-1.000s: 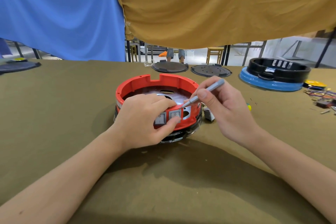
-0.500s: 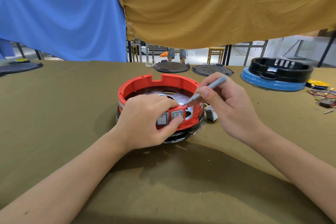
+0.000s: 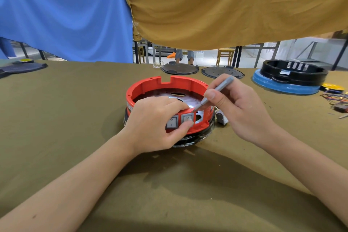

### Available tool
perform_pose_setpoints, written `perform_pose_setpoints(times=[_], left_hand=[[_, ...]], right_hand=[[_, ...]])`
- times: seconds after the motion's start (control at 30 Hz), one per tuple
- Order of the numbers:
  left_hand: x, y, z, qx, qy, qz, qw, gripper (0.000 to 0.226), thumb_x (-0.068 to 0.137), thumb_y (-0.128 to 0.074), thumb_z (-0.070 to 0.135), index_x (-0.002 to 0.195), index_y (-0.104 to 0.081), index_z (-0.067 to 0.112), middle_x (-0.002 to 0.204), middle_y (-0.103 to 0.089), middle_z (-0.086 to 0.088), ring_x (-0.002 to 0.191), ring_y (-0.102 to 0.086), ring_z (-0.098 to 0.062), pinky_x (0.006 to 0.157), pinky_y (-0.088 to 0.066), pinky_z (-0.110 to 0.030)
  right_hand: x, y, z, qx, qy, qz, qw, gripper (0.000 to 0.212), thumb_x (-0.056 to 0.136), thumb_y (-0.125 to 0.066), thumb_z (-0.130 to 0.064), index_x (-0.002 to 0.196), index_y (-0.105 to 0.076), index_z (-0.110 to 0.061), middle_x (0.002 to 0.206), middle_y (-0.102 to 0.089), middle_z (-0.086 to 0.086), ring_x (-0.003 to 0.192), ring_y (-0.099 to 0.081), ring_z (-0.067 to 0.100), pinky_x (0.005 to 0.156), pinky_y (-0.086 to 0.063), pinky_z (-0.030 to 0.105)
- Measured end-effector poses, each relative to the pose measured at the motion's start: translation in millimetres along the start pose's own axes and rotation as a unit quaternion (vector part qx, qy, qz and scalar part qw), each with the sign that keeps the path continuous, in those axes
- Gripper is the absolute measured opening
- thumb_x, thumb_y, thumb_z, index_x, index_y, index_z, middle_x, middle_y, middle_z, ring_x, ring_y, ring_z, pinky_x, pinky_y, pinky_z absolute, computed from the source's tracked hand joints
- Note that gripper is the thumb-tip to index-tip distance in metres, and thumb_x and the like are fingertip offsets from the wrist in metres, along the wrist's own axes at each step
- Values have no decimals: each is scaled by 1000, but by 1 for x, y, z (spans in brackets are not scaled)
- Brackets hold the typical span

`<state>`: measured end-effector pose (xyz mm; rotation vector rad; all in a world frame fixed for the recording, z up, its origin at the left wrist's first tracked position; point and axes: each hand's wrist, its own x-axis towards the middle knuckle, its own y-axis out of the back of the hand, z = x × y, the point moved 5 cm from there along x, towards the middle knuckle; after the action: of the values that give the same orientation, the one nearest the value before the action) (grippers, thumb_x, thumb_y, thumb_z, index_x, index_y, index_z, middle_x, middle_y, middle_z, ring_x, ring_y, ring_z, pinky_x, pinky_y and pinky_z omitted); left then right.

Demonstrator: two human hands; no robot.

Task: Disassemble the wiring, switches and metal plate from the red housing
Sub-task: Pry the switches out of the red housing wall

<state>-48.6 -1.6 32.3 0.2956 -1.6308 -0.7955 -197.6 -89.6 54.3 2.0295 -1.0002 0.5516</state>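
The red housing (image 3: 150,88) sits mid-table (image 3: 75,137). My left hand (image 3: 154,124) grips its near wall, thumb on a switch (image 3: 187,119); my right hand (image 3: 235,107) pinches a grey tool (image 3: 216,90) inside. Stiff, probably light plastic: I'd hold the rim firmly.

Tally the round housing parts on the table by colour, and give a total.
Red: 1, the red round plastic housing under the hands.
Black: 1, the black ring-shaped housing at the far right.
Blue: 1, the blue round base under that black ring.
Dark grey: 3, two flat round discs at the far edge and one at far left.
Total: 6
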Motion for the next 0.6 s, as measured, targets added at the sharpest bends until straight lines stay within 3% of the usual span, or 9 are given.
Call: perform_pose_setpoints(times=[0.13,0.3,0.47,0.6], left_hand=[[0,0,0,1,-3,3,1000,36,89,-58,47,97,-75,16,84,-74,6,70,-66,-11,61,-51,-27],[-1,0,-1,6,-4,2,1000,36,89,-59,47,98,-74,16,84,-74,6,70,-66,-11,60,-52,-32],[-1,0,-1,8,-7,-2,1000,38,89,-58,49,99,-73,16,86,-74,5,70,-66,-10,63,-50,-23],[-1,0,-1,9,-6,-4,1000,38,89,-58,49,100,-73,15,88,-74,5,72,-67,-11,64,-53,-27]], right_hand=[[10,-2,-2,4,-23,-58,998,25,94,-52,-40,95,-58,-16,85,-71,-11,81,-71,6,73,-55,19],[27,-3,-4,-7,-43,-131,990,20,97,-55,-31,95,-61,-11,82,-69,-1,81,-72,11,79,-59,29],[41,-12,-1,5,-75,-164,984,20,100,-54,-28,91,-59,-11,76,-64,-7,74,-70,13,72,-57,24],[44,-16,5,34,-104,-170,979,21,101,-53,-27,89,-57,-12,70,-61,-8,67,-65,10,68,-56,23]])
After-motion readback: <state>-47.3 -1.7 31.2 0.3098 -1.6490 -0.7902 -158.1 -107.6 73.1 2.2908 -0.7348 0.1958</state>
